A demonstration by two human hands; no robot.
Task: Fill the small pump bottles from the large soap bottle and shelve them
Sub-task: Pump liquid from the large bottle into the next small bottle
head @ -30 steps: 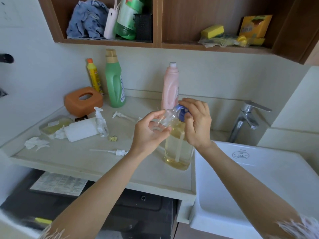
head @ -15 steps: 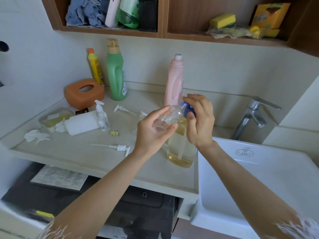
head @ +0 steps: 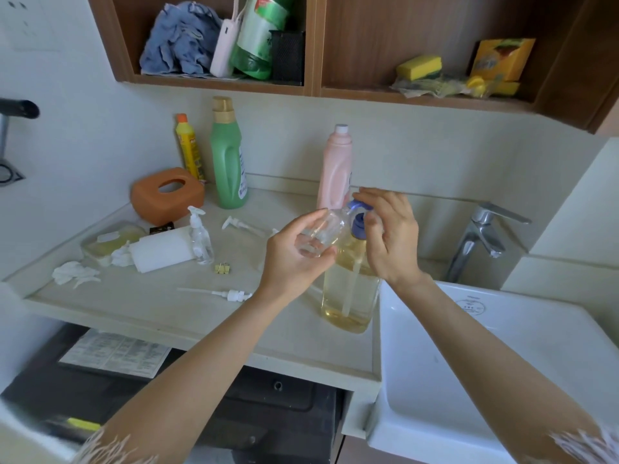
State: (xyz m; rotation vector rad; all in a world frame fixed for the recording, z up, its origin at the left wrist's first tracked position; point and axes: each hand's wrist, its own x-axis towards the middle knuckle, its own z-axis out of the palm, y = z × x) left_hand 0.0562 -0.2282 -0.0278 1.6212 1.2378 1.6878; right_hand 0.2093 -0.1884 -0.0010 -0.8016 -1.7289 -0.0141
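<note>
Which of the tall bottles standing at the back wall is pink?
The pink bottle with the white cap, standing just behind the hands. The green bottle and the thin yellow bottle stand farther left, near the orange holder.

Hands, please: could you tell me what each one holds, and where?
Left hand grips the small clear bottle round its body; right hand presses the blue pump head.

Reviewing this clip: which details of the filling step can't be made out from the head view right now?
- Small clear bottle: its mouth is hidden by the left hand and the blue pump head, so its fill level and any soap flow cannot be told.
- Pump head: mostly covered by the right hand; how far it is pressed is unclear.
- Large soap bottle: label not visible.
- Green shelf bottle: top cut off by the upper edge.
</note>
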